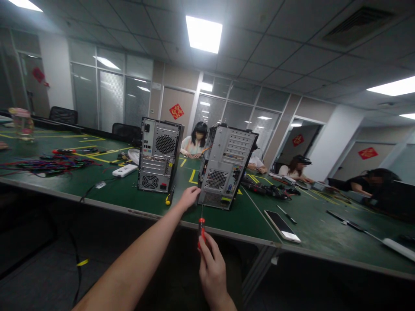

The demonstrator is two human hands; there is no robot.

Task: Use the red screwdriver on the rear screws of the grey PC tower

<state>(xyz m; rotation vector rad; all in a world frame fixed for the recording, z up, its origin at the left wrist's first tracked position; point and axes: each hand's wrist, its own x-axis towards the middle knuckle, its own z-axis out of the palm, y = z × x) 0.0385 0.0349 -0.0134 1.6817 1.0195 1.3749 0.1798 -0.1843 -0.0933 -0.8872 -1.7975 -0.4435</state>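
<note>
A tower computer case (223, 162) stands tilted in view on the green table, its back panel facing me. My left hand (190, 197) is closed against the lower left edge of this case, its fingertips partly hidden. In my right hand (212, 263) is a red and black screwdriver (201, 226), fingers wrapped round its handle. The thin shaft points up to the bottom left corner of the back panel; whether the tip sits in a screw is too small to tell. To the left stands a second computer case (158, 155), upright, with a yellow-handled screwdriver (169, 198) beside its base.
Tangled cables (48, 164) and a white power bank-like device (125, 170) lie left. A phone (282, 225), a thin pen-like tool (287, 214) and black cables (272, 190) lie right. Several people sit across the table (253, 224), whose front edge runs below the cases.
</note>
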